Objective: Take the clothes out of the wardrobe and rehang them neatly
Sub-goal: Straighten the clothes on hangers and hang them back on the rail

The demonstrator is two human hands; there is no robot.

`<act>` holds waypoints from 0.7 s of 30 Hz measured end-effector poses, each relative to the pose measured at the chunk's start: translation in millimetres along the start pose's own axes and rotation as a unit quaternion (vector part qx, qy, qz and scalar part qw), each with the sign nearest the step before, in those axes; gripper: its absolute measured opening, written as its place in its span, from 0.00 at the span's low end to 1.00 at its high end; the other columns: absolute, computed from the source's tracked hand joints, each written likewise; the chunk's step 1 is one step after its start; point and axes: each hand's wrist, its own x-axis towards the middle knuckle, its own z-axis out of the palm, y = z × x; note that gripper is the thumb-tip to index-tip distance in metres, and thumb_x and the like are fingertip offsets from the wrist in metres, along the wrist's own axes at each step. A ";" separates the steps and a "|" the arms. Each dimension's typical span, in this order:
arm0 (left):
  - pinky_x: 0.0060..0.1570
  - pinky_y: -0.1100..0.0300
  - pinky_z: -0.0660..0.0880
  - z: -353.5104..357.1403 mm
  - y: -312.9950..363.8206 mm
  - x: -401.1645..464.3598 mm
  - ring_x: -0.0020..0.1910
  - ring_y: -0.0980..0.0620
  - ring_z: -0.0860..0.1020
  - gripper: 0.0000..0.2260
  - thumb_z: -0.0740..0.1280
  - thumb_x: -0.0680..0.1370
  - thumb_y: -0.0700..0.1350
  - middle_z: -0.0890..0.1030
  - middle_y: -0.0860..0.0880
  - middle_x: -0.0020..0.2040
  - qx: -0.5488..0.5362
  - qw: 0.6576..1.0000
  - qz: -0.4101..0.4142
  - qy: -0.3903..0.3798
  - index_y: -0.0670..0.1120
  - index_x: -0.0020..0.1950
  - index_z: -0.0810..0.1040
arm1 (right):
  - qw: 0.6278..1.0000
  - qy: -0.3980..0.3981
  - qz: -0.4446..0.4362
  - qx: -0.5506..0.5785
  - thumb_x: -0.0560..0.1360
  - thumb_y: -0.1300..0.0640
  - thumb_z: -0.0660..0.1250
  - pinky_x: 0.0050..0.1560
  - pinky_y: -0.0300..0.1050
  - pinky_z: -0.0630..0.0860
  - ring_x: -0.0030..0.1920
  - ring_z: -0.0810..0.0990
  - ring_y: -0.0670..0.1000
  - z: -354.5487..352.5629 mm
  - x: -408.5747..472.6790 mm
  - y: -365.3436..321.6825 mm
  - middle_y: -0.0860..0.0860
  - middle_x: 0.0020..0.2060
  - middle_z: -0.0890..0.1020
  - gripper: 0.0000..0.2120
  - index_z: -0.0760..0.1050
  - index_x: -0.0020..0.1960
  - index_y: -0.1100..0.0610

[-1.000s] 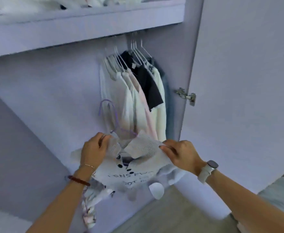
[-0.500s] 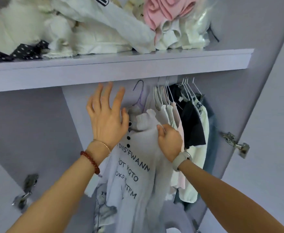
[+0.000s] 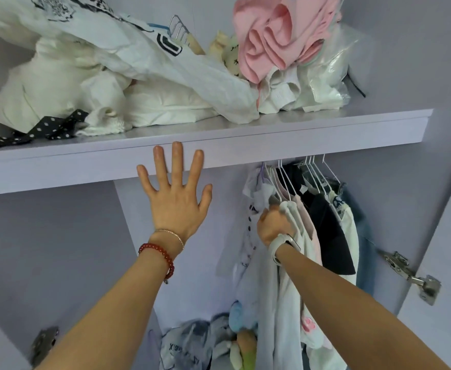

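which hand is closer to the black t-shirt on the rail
Right. The right hand grips the white garments just left of the black short-sleeved t-shirt; the left hand is spread open far to its left, under the shelf edge.

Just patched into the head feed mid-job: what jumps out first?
The left hand is spread open against the shelf edge, holding nothing. On the shelf above sits a jumbled heap of white clothes with a crumpled pink garment on the right. Below, the right hand grips the white shirts hanging there.
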 end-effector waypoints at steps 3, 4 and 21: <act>0.67 0.38 0.36 2.9 0.7 -0.8 0.72 0.37 0.44 0.33 0.55 0.77 0.58 0.50 0.43 0.74 -0.007 1.000 0.001 0.009 0.53 0.75 0.40 | 1.000 -0.016 -0.005 0.025 0.80 0.56 0.52 0.50 0.50 0.72 0.57 0.76 0.61 8.4 2.5 11.5 0.61 0.56 0.77 0.15 0.66 0.60 0.64; 0.66 0.37 0.36 3.2 0.7 -0.7 0.71 0.37 0.45 0.34 0.55 0.76 0.58 0.50 0.43 0.74 -0.008 1.000 0.002 0.010 0.53 0.75 0.40 | 0.999 -0.027 0.000 0.036 0.80 0.56 0.52 0.50 0.50 0.71 0.57 0.76 0.62 10.0 2.9 15.9 0.62 0.56 0.77 0.15 0.66 0.60 0.64; 0.66 0.33 0.47 -27.7 116.4 -120.5 0.73 0.39 0.51 0.30 0.59 0.72 0.47 0.57 0.39 0.74 -0.284 0.935 -0.036 -0.211 0.49 0.74 0.55 | 0.997 0.040 -0.062 0.018 0.75 0.52 0.48 0.62 0.55 0.69 0.62 0.72 0.62 -34.2 -144.5 151.8 0.59 0.63 0.74 0.26 0.67 0.68 0.62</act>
